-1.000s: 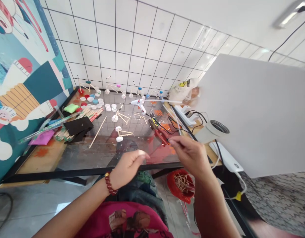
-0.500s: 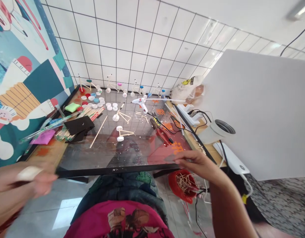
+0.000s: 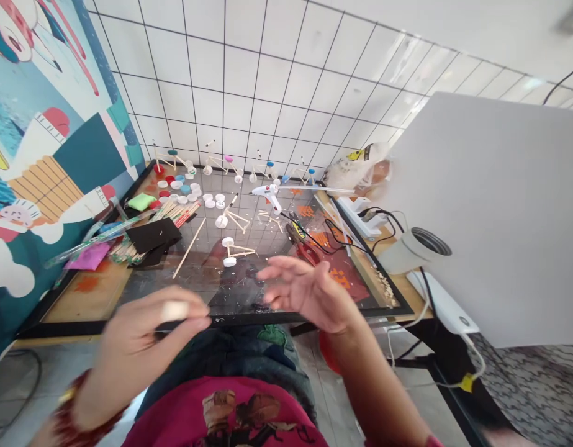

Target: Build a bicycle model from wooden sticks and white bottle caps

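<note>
My left hand (image 3: 149, 326), with a white wrap on one finger, hovers at the table's front edge. Its thumb and fingertips come together, and nothing shows between them. To the right, my right hand (image 3: 309, 292) is above the table, fingers spread and palm turned inward, holding nothing. Just beyond the hands lies a small stick frame with white bottle-cap wheels (image 3: 229, 262). A second stick-and-cap frame (image 3: 222, 221) sits behind it. One loose wooden stick (image 3: 188, 248) lies left of them. Farther back rests a white glue gun (image 3: 269, 194); red-handled pliers (image 3: 308, 253) lie partly behind my right hand.
Several finished-looking stick tricycles, one with a pink seat (image 3: 228, 159), line the back. Loose bottle caps (image 3: 193, 197), black card (image 3: 153, 234) and stick bundles occupy the left. A power strip (image 3: 359, 217) and white cylinder (image 3: 414, 248) stand right. A red bin (image 3: 330, 354) is below.
My left hand has come from the far left in to the table edge. My right hand has moved left and up over the table, its fingers spreading. The table items stay put.
</note>
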The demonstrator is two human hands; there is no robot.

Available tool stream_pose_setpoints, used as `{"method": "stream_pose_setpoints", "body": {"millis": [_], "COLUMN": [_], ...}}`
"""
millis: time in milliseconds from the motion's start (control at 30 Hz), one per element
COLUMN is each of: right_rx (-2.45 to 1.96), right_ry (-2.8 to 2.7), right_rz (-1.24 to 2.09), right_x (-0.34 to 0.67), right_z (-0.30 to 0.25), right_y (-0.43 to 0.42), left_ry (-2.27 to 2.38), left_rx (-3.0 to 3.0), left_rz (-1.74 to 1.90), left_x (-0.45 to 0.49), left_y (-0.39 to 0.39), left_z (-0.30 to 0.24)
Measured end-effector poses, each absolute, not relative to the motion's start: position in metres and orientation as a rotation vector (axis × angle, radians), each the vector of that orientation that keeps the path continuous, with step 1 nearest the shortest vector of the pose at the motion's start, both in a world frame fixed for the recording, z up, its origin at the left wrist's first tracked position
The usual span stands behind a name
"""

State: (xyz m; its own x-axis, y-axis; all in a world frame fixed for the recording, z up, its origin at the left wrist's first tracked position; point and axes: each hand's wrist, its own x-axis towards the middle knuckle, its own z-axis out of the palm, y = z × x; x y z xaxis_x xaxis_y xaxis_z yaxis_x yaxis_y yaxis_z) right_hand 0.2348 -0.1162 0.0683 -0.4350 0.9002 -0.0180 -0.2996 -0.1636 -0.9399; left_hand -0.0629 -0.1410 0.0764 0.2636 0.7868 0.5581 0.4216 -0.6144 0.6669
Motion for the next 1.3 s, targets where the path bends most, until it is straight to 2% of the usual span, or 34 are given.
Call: {"method": "stream_pose_setpoints", "body": {"millis": [67, 200, 300, 433, 567, 800, 900, 1100, 1300], "right_rx": [-0.680, -0.627, -0.612, -0.599, -0.659, -0.754, -0.725, -0.571, -0.569], "right_ry": [-1.048, -0.943, -0.987, -1.002, -1.036, -1.231, -1.239, -0.885, -0.646], "right_rz": [1.921, 1.974, 1.975, 2.017, 1.892, 1.718, 1.712, 1.761, 1.613], "right_x": [0.211, 0.193, 0.202, 0.223, 0.230, 0.212, 0.205, 0.191, 0.182], "right_z": [0.060, 0.051, 0.053, 0.060, 0.058, 0.040, 0.039, 0.053, 0.062], "right_y": [-0.116, -0.118, -0.123, -0.127, -0.128, -0.128, -0.128, -0.110, -0.081], "left_ry": [1.024, 1.054, 1.057, 0.992, 1.295, 0.837, 0.826, 1.134, 0.836], "left_rx": [2.226, 2.409, 2.416, 2.102, 1.879, 2.439, 2.551, 2.334, 2.430], "left_rz": [1.355, 1.453, 1.402, 1.295, 1.455, 1.314, 1.361, 1.783, 1.575], "left_x": [-0.026, 0.024, 0.032, 0.014, -0.007, 0.012, 0.018, 0.013, 0.029], "left_y": [-0.121, -0.099, -0.091, -0.078, -0.069, -0.082, -0.082, -0.073, -0.093], "left_z": [0.072, 0.059, 0.054, 0.055, 0.062, 0.070, 0.065, 0.054, 0.053]}}
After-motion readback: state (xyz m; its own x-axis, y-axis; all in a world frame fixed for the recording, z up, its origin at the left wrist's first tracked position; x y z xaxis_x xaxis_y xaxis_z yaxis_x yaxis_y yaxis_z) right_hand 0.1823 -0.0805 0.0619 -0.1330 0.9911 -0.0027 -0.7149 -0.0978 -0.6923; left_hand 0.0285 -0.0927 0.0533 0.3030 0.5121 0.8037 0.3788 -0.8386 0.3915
